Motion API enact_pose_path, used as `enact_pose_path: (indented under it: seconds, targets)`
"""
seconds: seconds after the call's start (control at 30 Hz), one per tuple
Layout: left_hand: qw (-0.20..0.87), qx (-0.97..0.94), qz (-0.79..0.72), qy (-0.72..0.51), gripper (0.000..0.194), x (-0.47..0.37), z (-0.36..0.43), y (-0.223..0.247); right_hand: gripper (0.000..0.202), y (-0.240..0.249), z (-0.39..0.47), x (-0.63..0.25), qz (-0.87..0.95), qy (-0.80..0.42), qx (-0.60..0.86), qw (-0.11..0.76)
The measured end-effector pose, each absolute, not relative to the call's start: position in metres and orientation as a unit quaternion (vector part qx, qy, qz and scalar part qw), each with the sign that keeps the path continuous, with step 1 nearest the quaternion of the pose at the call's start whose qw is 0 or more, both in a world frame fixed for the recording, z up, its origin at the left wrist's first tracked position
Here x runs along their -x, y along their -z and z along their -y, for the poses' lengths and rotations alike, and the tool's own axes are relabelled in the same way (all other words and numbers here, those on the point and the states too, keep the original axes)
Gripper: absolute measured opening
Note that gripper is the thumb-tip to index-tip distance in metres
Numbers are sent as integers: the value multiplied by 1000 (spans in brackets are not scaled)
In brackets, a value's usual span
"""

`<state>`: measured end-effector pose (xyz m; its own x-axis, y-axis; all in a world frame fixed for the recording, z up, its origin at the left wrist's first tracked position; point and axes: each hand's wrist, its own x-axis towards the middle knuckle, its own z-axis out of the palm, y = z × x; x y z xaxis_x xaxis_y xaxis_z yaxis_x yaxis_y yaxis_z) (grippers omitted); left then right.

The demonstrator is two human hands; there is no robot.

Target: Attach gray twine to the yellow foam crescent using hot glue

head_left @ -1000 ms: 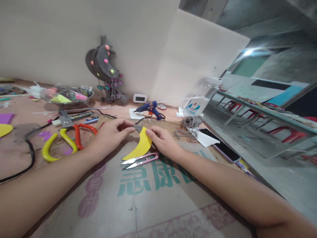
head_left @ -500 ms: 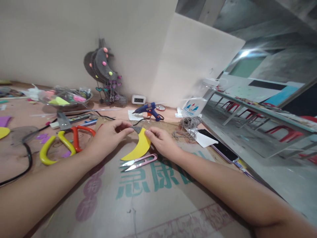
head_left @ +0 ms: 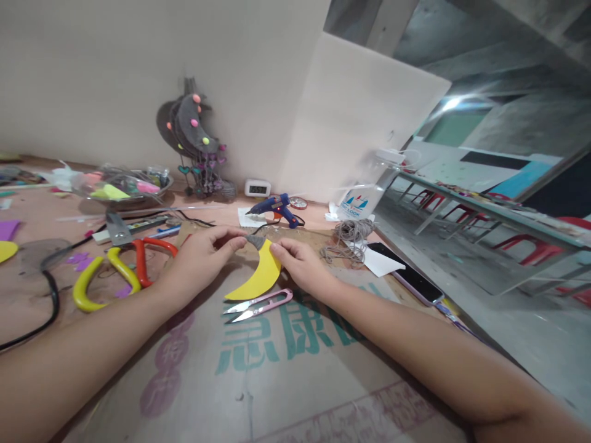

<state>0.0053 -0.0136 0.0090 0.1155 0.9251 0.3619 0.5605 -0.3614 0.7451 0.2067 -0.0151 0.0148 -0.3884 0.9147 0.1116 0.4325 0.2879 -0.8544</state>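
The left hand point(head_left: 205, 251) has thumb and fingers pinched at the gray yarn point(head_left: 255, 240) on the far end of a yellow crescent point(head_left: 258, 277). The right hand point(head_left: 301, 263) pinches the crescent's right edge, thumb on top. The crescent is between the two hands, above the far part of the printed cardboard point(head_left: 198, 394), its bare tip pointing left and near. Just on its near side lie pink snips point(head_left: 277, 300), blades spread apart and pointing left.

Beyond the hands, a blue glue gun point(head_left: 277, 205) stands on the table point(head_left: 28, 283), nozzle to the left, with a small clock point(head_left: 257, 187) behind it. To the right are a loose heap of gray string point(head_left: 353, 237), white paper point(head_left: 383, 261) partly over a phone point(head_left: 418, 280), and a cup point(head_left: 362, 200). To the left of the left hand lie yellow handles point(head_left: 84, 288) and red handles point(head_left: 141, 264); farther off, a filled bowl point(head_left: 167, 184) and gray moons point(head_left: 191, 126) with colored balls stand near the wall.
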Motion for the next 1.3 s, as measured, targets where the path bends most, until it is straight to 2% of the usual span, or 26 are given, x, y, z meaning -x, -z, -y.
enact_pose_path:
  seconds: [0.2,0.4,0.77,0.93,1.07,1.17,1.3]
  targets:
    - [225,-715,-532,-394,29,-5,12,-8,32,-14,14,-206,758,-353,454,308]
    - [244,-708,-520,-411,32,-4,11,-6,23,-15,14,-207,757,-335,443,345]
    - [258,-709,-525,-395,38,-5,14,-11,31,-17,13,-208,753,-344,459,322]
    - [279,-665,-533,-443,34,-4,13,-14,40,-24,20,-209,766,-335,446,318]
    - [287,-631,-539,-479,30,-3,8,-12,25,-43,33,-208,878,-275,316,230]
    - [302,-625,-535,-481,31,-1,3,-7,43,-55,40,-206,946,-227,204,114]
    - [305,-637,-523,-477,37,1,-2,-1,30,-62,45,-206,964,-166,198,58]
